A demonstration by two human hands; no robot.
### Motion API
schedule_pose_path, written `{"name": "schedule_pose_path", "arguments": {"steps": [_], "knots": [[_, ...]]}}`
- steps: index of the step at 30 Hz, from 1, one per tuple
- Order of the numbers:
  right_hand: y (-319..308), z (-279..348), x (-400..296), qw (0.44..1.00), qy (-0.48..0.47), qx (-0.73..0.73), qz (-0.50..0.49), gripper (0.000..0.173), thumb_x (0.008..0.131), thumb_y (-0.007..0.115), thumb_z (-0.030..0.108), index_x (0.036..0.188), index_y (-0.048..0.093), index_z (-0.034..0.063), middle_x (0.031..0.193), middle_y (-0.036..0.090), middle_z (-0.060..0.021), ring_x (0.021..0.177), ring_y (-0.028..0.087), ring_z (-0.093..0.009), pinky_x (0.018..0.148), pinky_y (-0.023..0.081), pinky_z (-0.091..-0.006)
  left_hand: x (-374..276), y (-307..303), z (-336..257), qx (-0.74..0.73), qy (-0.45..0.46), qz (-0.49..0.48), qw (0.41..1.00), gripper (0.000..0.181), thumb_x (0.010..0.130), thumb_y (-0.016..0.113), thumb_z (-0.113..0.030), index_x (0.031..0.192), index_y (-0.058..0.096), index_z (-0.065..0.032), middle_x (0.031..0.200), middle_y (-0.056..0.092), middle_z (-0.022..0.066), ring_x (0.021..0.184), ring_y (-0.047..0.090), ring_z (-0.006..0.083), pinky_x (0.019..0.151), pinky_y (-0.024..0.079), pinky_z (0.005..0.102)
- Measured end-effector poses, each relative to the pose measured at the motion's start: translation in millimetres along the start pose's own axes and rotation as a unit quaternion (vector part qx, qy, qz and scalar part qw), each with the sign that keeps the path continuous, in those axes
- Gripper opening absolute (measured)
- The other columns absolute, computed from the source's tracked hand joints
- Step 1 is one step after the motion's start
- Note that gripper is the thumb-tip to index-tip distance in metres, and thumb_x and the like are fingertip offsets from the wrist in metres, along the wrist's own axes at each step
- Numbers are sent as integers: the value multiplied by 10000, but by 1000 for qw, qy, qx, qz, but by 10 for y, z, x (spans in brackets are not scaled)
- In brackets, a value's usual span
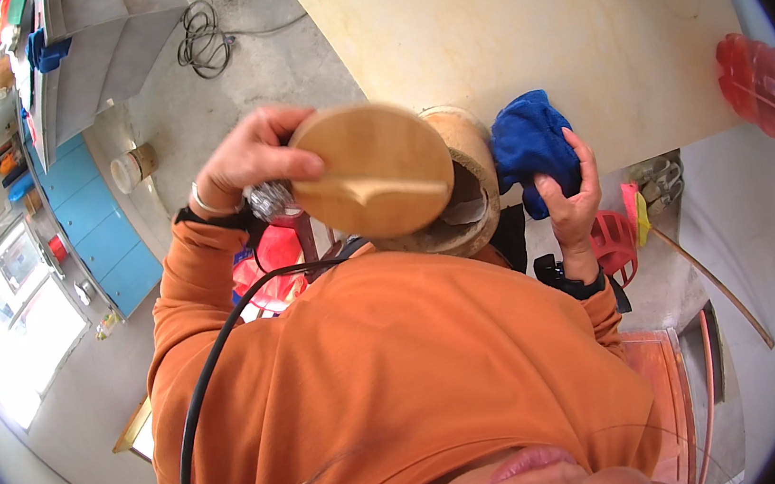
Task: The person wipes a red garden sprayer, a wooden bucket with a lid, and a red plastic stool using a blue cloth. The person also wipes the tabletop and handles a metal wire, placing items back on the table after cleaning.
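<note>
My left hand (270, 151) grips the left edge of a round wooden lid (371, 165) with a light handle bar across its face. The lid is tilted up over a cylindrical container (478, 188), whose rough rim and part of whose hollow inside show; the rest is hidden behind the lid. My right hand (572, 196) holds a bunched blue cloth (533, 139) just right of the container, thumb and fingers around its right side. The container stands close against my body, at the near edge of a cream-coloured table (520, 19).
A red translucent plastic container (760, 85) lies at the table's right edge. A red plastic stool or basket (614, 245) and a stick (715, 283) are at the right. Coiled black cable (203, 41) and a bucket (132, 169) are on the floor at the left.
</note>
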State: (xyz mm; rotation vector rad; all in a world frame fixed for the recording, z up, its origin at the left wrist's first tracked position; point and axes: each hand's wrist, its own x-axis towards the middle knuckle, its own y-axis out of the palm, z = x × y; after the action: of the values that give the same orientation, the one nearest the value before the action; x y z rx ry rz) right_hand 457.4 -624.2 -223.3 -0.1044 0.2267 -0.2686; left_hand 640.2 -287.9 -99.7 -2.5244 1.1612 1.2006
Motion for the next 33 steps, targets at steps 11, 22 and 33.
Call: {"name": "schedule_pose_path", "arguments": {"steps": [11, 22, 33], "knots": [[-5, -160, -95, 996, 79, 27, -44, 567, 751, 676, 114, 1281, 498, 20, 1190, 537, -103, 1096, 510, -202, 976, 396, -333, 1861, -928, 132, -92, 144, -164, 972, 257, 837, 703, -213, 1005, 631, -33, 836, 642, 3, 646, 589, 60, 553, 478, 186], [19, -97, -163, 992, 95, 49, -63, 569, 751, 672, 91, 1285, 490, 16, 1197, 538, -107, 1088, 512, -193, 970, 404, -327, 2804, -1112, 273, 125, 267, -364, 884, 451, 883, 657, -349, 1174, 591, -12, 951, 628, 40, 887, 577, 126, 773, 471, 250], [70, 319, -122, 971, 79, 183, -134, 599, 740, 639, 50, 1311, 462, 0, 1188, 554, -121, 1041, 553, -195, 941, 434, -315, 190, 153, -437, 103, 67, 0, 992, 330, 940, 564, -303, 873, 665, 4, 692, 635, 15, 602, 565, 64, 522, 457, 198]]}}
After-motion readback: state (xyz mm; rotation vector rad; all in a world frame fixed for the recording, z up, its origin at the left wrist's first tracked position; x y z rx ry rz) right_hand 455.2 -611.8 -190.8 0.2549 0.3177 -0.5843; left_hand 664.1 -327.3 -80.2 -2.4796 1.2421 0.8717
